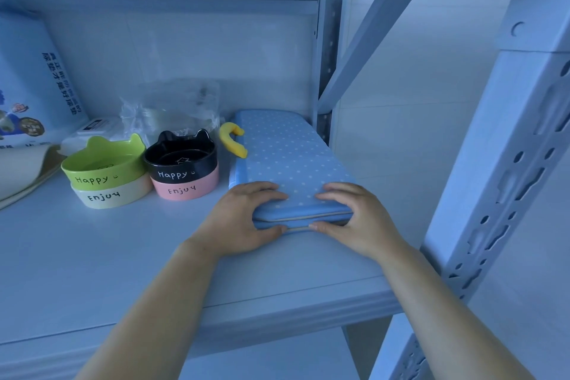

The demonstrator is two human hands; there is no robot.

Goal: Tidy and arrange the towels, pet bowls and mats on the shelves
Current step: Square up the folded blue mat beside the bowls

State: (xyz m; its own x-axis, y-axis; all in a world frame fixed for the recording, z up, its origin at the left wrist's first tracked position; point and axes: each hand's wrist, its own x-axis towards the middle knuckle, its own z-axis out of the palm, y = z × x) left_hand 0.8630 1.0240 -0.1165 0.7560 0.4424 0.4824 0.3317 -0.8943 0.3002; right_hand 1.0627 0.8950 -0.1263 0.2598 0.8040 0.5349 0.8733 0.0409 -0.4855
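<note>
Folded blue polka-dot mat (290,157): pale blue with small white dots, padded, doubled over into two layers, a thin cream piping line along each near edge. Lying flat, long side running away from the viewer, white shelf board (123,256) directly beneath the mat. Gripped at the mat's near end by both hands: left hand (243,219) at the near left corner, right hand (361,219) at the near right corner. Fingers of each curled over the top layer, thumb pressed along the front edge, so both clamped on the mat. Thumb tips close together but not touching.

Left of the mat, two stacks of cat-eared pet bowls. Nearest the mat, a black bowl (182,160) lettered "Happy" sitting on a pink bowl (185,188) lettered "Enjoy". Farther left, a green bowl (105,163) marked "Happy" on a cream bowl (111,194) marked "Enjoy". Against the mat's far left edge, a yellow curved plush piece (231,142).

Behind the bowls, left of the mat's far end, a crumpled clear plastic bag (172,105); contents impossible to make out. Farther left still, a large printed pack (30,86), cut off by the frame edge, lettering too blurred to read. Near corners of the mat hidden under the hands. Right of the mat, a perforated metal upright (509,163), cut off at top and bottom.
</note>
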